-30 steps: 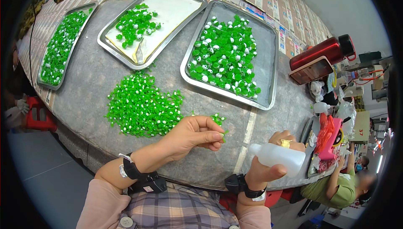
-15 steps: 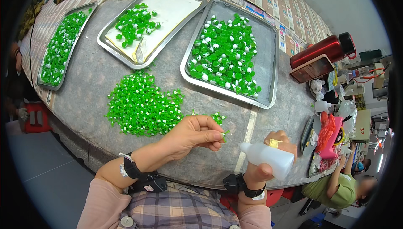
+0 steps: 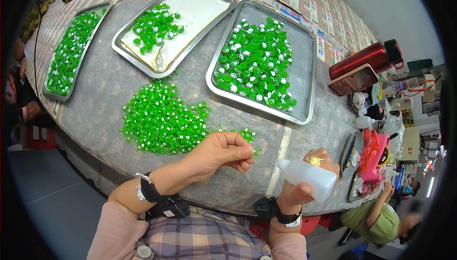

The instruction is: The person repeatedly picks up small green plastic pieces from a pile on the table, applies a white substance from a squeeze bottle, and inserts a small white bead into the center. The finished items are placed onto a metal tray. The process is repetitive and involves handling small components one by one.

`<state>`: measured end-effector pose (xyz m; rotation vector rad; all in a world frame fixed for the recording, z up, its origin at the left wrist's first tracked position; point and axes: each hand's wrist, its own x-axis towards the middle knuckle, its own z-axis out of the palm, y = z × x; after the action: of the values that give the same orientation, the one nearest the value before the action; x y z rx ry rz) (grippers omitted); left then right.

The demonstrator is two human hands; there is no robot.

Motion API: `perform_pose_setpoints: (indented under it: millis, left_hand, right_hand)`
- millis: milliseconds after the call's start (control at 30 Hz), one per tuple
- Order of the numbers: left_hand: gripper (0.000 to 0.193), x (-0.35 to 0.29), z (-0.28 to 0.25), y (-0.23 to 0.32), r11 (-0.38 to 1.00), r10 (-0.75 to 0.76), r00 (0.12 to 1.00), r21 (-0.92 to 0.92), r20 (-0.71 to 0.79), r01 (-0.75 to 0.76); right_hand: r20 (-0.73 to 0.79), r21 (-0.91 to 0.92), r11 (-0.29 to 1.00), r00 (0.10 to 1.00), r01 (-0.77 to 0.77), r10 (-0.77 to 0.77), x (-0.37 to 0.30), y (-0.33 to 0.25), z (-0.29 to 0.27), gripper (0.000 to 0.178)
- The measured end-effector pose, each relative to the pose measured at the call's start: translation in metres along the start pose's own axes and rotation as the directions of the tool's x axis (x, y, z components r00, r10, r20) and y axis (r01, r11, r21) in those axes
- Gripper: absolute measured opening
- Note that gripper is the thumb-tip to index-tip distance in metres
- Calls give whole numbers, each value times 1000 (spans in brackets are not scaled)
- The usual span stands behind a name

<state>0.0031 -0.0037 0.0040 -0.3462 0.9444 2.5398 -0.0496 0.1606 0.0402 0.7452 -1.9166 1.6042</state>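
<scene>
My left hand [image 3: 223,152] is closed in a pinch, with a small green plastic piece [image 3: 258,153] sticking out past the thumb tip. Wrapped in my right hand [image 3: 324,161] is a translucent white squeeze bottle [image 3: 309,179], tilted so its nozzle points left toward the pinched piece. A gap separates the nozzle from the piece. Just beyond my left hand lies a heap of small green pieces with white tips [image 3: 162,119], and a few loose ones reach behind my fingers. Yellow tape is stuck on a finger of my right hand.
Beyond the heap stand a metal tray of green pieces with white balls [image 3: 212,86], a tray lined with white board [image 3: 200,10], and a narrow full tray [image 3: 85,53]. At right are a red flask [image 3: 364,60], a phone [image 3: 353,80] and a pink holder [image 3: 377,157]. Co-workers sit at both sides.
My right hand and the bottle have shifted slightly right, widening the gap from the pinched piece. My left hand has hardly moved. The co-worker at right and the person at far left have shifted.
</scene>
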Motion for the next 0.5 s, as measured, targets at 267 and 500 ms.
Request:
perform_pose_setpoints:
  millis: [267,500]
  left_hand:
    - [13,-1,0,-1,992,90,996,89,-16,-88]
    - [11,-1,2,-5,900,341,938,311,-62,-306]
  right_hand:
    - [-56,39,999,998,-14,16,-1,2,1,53]
    - [-53,67,996,997,-60,64,-2,3,1,52]
